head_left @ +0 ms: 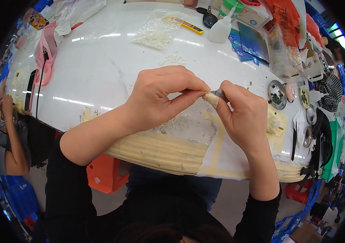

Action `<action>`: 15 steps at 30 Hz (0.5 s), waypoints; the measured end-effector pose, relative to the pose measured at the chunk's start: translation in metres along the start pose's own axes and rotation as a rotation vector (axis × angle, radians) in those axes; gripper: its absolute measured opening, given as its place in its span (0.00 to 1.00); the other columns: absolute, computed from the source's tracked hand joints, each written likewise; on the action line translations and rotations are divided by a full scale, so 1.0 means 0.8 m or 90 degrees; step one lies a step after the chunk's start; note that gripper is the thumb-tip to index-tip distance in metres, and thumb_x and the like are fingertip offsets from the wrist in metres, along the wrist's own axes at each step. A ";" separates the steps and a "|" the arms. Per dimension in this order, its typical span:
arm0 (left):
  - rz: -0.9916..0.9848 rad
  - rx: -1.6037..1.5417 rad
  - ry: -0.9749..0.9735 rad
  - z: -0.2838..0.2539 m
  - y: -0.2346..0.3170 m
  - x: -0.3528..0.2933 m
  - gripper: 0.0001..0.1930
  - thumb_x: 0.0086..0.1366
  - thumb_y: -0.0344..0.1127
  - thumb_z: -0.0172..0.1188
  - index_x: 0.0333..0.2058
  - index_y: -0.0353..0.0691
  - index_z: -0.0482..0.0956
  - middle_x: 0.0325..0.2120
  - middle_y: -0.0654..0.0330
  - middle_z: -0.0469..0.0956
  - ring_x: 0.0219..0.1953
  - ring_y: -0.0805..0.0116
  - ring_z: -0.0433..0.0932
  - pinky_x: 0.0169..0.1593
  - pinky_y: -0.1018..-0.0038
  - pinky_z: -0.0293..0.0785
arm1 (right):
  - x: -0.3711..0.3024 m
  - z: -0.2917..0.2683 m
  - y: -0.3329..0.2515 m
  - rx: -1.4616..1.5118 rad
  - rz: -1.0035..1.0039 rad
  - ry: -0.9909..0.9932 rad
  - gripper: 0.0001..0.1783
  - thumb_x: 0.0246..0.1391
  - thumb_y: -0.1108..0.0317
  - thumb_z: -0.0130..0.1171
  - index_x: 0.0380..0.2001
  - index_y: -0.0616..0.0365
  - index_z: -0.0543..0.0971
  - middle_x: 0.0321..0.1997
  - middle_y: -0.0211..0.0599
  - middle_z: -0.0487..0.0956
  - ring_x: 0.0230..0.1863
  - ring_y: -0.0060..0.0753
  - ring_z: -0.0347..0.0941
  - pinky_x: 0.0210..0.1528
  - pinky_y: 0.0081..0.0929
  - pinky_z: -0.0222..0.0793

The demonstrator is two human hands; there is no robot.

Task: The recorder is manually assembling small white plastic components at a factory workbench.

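My left hand (160,91) is closed in a pinch, thumb against forefinger, above the white table. Whatever sits between those fingertips is too small to make out. Touching or nearly touching them is my right hand (245,113), closed around a small grey tool (220,94) whose kind is mostly hidden by the fingers. Cream tape (211,99) wraps the tip of my right thumb. Below the hands, small white bits (174,124) lie scattered near the table's taped front edge (160,150). More white pieces fill a clear plastic bag (155,36) farther back.
A yellow utility knife (188,26) lies by the bag, beside a white squeeze bottle (220,30) and a car key (209,19). Round metal dishes (277,94) stand at the right. A pink mesh item (45,52) and another person's arm (12,125) are at the left.
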State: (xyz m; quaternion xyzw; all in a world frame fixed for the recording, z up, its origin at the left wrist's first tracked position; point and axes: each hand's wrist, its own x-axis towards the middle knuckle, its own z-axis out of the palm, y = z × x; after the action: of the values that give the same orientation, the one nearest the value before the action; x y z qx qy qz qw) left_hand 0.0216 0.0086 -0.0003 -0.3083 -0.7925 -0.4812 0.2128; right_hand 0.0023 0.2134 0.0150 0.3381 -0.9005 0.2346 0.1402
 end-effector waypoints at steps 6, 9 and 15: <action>-0.032 -0.007 -0.018 -0.002 0.001 0.000 0.08 0.57 0.19 0.63 0.36 0.34 0.83 0.27 0.59 0.81 0.27 0.73 0.79 0.32 0.81 0.76 | 0.000 -0.001 -0.003 0.005 -0.001 -0.014 0.11 0.47 0.64 0.65 0.23 0.52 0.72 0.16 0.28 0.72 0.17 0.33 0.71 0.17 0.30 0.61; -0.170 -0.196 -0.004 0.004 -0.001 -0.006 0.06 0.60 0.21 0.61 0.37 0.32 0.81 0.29 0.59 0.81 0.29 0.74 0.80 0.34 0.80 0.78 | 0.000 0.000 -0.001 0.008 -0.001 -0.006 0.12 0.47 0.63 0.65 0.22 0.52 0.71 0.16 0.28 0.73 0.17 0.32 0.71 0.17 0.29 0.61; -0.474 -0.504 -0.068 -0.004 0.003 0.002 0.06 0.65 0.29 0.60 0.36 0.31 0.78 0.30 0.57 0.81 0.31 0.73 0.81 0.37 0.79 0.79 | 0.000 0.003 0.002 0.021 0.007 -0.004 0.12 0.47 0.63 0.65 0.23 0.53 0.71 0.18 0.28 0.76 0.17 0.31 0.72 0.17 0.28 0.62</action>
State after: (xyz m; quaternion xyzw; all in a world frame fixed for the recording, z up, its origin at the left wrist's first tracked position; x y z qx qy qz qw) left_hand 0.0220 0.0069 0.0037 -0.0876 -0.6163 -0.7691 -0.1448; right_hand 0.0013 0.2135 0.0124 0.3360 -0.8988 0.2495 0.1305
